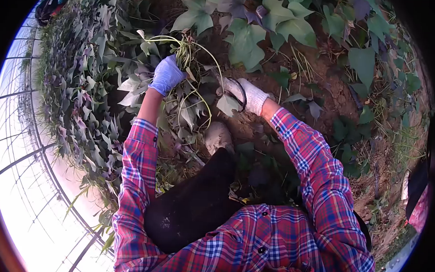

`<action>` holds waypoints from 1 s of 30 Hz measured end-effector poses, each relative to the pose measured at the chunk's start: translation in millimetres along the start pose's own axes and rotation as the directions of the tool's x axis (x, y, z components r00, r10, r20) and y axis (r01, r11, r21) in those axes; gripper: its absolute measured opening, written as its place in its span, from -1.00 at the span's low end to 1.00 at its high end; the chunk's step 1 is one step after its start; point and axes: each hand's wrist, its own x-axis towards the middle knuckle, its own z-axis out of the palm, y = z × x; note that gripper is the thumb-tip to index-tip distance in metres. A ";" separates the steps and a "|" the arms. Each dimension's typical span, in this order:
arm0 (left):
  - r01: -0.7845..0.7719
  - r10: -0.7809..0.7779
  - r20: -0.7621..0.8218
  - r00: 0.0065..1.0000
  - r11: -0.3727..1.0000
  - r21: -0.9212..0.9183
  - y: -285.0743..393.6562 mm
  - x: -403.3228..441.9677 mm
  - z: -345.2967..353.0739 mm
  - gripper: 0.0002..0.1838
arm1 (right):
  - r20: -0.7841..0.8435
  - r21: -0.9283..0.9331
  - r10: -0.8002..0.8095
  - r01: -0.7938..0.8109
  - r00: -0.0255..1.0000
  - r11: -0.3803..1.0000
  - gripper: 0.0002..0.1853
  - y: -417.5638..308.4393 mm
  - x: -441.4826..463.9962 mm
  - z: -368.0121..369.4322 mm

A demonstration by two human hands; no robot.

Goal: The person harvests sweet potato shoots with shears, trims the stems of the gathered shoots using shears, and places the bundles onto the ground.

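Note:
My left hand (168,76), in a thin blue-violet glove, is closed around a bundle of leafy vine cuttings (186,53). Pale stems loop out of the bundle, and leaves hang below the fist. To its right, my right hand (250,96) wears a white knitted glove and grips scissors (240,92) by their dark looped handle. The blades point toward the bundle and are partly hidden by leaves. A single green leaf (228,105) hangs just under the scissors.
Dense vine foliage (92,83) covers the left side, beside a wire-grid structure (27,163). Large green leaves (247,41) grow at the top over brown soil (320,77). My shoe (218,136) and dark-trousered leg (191,202) are below the hands. Pink cloth (418,212) shows at the right edge.

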 end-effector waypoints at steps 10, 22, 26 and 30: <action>-0.247 0.165 -0.235 0.958 0.889 -0.385 -47.3 -1.3 -41.5 -0.43 | 0.198 0.864 0.024 -0.186 0.980 0.467 -0.31 -0.7 -23.9 19.8; -0.432 0.277 0.496 0.823 0.872 0.231 45.1 77.8 -27.3 -0.45 | 0.173 0.951 0.009 -0.169 0.985 0.259 -0.18 2.3 -8.3 29.0; -0.460 0.282 0.471 0.836 0.827 0.322 43.0 85.2 -21.3 -0.47 | 0.107 0.963 0.057 -0.118 0.993 0.243 -0.32 8.6 2.9 33.5; -0.452 0.273 0.425 0.863 0.793 0.409 48.4 69.5 -24.2 -0.47 | 0.165 0.929 0.004 -0.157 0.986 0.334 -0.46 43.1 16.4 28.5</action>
